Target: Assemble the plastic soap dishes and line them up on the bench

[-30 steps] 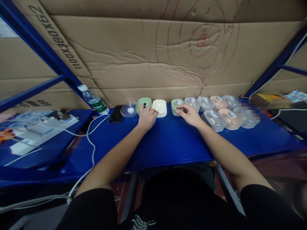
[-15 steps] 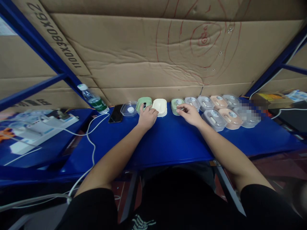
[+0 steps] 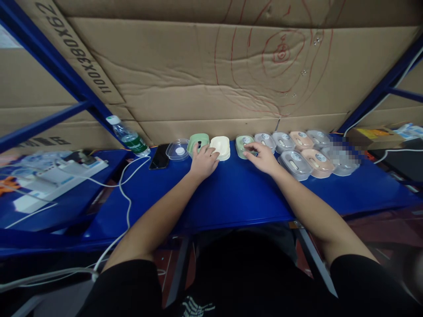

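Observation:
My left hand (image 3: 204, 163) rests with spread fingers over the front of an open green container (image 3: 198, 140) and beside a cream container (image 3: 220, 147). It grips nothing that I can make out. Further right, my right hand (image 3: 261, 157) touches the near right side of a lidded green container (image 3: 243, 141), thumb and fingers apart. A clear lid (image 3: 177, 150) with a white round spot lies left of the open green container. Right of my right hand stand several lidded boxes, among them a grey one (image 3: 295, 165) and a peach one (image 3: 317, 164).
A black phone (image 3: 159, 157) and a green-labelled water bottle (image 3: 132, 140) are at the left of the blue table (image 3: 238, 198). White cables cross the table's left part near a power strip (image 3: 62, 182). Cardboard (image 3: 185, 66) stands behind.
The fingers of my left hand have shifted very slightly. The containers have stayed in place.

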The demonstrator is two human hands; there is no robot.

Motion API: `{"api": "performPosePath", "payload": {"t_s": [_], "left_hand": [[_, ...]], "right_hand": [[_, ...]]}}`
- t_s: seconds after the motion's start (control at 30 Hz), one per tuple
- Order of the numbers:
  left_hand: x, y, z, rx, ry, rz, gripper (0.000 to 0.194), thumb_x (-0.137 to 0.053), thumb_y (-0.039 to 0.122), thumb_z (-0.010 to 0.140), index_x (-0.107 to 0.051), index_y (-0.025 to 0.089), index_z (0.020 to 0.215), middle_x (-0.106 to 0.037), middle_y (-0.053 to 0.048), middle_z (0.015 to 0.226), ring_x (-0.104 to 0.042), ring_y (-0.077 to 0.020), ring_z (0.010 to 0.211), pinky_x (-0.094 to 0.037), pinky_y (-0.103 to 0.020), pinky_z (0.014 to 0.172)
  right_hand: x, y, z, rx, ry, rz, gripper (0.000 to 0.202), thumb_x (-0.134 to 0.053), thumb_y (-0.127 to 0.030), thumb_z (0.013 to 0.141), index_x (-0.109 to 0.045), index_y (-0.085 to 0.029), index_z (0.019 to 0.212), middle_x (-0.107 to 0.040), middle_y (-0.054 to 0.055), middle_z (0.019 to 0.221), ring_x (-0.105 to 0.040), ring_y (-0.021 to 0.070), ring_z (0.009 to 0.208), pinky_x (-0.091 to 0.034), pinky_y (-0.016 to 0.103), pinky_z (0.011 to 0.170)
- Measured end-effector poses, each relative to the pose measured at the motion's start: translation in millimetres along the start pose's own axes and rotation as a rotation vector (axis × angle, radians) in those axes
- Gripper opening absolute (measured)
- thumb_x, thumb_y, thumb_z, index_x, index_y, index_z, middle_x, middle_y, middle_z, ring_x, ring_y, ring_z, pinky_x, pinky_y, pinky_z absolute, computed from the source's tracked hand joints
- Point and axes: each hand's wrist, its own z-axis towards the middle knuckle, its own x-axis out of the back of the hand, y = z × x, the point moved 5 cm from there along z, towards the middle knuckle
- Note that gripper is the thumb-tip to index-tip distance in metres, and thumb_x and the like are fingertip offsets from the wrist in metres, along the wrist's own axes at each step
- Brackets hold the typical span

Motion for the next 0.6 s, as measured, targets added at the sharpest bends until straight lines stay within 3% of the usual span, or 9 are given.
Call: {"api": "performPosePath", "payload": {"t_s": [0.1,0.17,0.3,0.4,0.5,0.6], "left_hand": [[1.8,0.5,-0.5,0.007,0.009,-0.018,0.027,-0.064,0.034,0.098,-0.077,0.029,0.120,-0.073,-0.011,0.138,-0.057,-0.0383,0.139,-0.016,-0.071,0.128],[2.7,0.2,-1.3,0.006,0.014,-0.023,0.028,-0.065,0.036,0.097,-0.077,0.028,0.121,-0.072,-0.012,0.138,-0.056,-0.0387,0.139,-0.016,-0.071,0.127],[4.9,-0.2,-4.0,-0.018,0.013,-0.009,0.030,-0.068,0.038,0.097,-0.075,0.027,0.123,-0.071,-0.014,0.141,-0.056,-0.0389,0.141,-0.019,-0.071,0.127],[8.7,0.9,-5.8,-0.043,0.012,-0.010,0.032,-0.068,0.040,0.097,-0.074,0.026,0.125,-0.070,-0.014,0.142,-0.056,-0.0384,0.142,-0.020,-0.069,0.127],[13.4,3.6,-6.5,-0.075,0.014,-0.031,0.034,-0.069,0.045,0.097,-0.074,0.026,0.126,-0.070,-0.014,0.142,-0.057,-0.0377,0.141,-0.020,-0.067,0.128],[16.0,6.8,-6.4,-0.099,-0.006,-0.056,0.039,-0.072,0.049,0.095,-0.073,0.027,0.127,-0.070,-0.014,0.142,-0.056,-0.0380,0.142,-0.020,-0.065,0.128]], "right_hand": [[-3.4,1.5,-1.4,0.099,-0.079,-0.214,0.051,-0.070,-0.049,0.094,-0.070,-0.022,0.137,-0.070,0.017,0.144,-0.060,0.0396,0.138,-0.043,0.062,0.119],[-9.3,7.9,-3.9,0.083,-0.177,-0.323,0.067,-0.073,-0.051,0.092,-0.062,-0.019,0.150,-0.057,0.019,0.159,-0.048,0.0446,0.151,-0.034,0.068,0.125],[-16.4,15.5,-9.9,0.019,-0.345,-0.444,0.086,-0.079,-0.050,0.087,-0.051,-0.016,0.161,-0.039,0.023,0.172,-0.032,0.0516,0.159,-0.018,0.078,0.127],[-8.6,5.0,-9.3,0.057,-0.333,-0.452,0.078,-0.079,-0.049,0.089,-0.056,-0.019,0.158,-0.054,0.021,0.163,-0.047,0.0497,0.151,-0.017,0.079,0.127],[4.0,-10.5,-6.3,0.092,-0.243,-0.416,0.057,-0.072,-0.049,0.095,-0.066,-0.025,0.147,-0.076,0.016,0.134,-0.066,0.0440,0.130,-0.026,0.075,0.125],[9.8,-18.0,-6.2,0.087,-0.167,-0.394,0.062,-0.075,-0.058,0.091,-0.068,-0.025,0.143,-0.073,0.016,0.138,-0.063,0.0454,0.132,-0.034,0.072,0.122]]}}
